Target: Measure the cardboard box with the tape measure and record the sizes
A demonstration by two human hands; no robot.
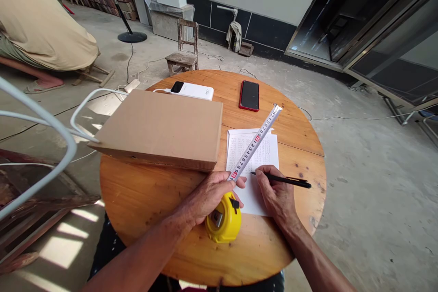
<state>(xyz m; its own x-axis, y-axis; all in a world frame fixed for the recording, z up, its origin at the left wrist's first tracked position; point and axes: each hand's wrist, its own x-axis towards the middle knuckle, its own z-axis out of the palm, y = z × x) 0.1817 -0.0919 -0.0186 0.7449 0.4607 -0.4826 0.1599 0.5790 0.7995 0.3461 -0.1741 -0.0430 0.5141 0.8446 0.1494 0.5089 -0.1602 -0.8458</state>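
My left hand (214, 196) is closed on a yellow tape measure (226, 226), thumb and fingers pinching its blade near the case. The pulled-out blade (253, 146) slants up and right across a sheet of paper (272, 146) bearing rows of small marks. A black pen (290, 180) is gripped in my right hand (276, 194), its tip at the paper just right of the blade. Left of the sheet lies a closed brown cardboard box (164, 127) on the round wooden table (147, 196).
A white power bank (193, 91) with a cable lies behind the box, and a red-edged phone (249, 96) sits at the table's far side. White tubing (65, 132) loops at the left. Beyond stand a small wooden chair (183, 57) and a stand's round base (132, 37).
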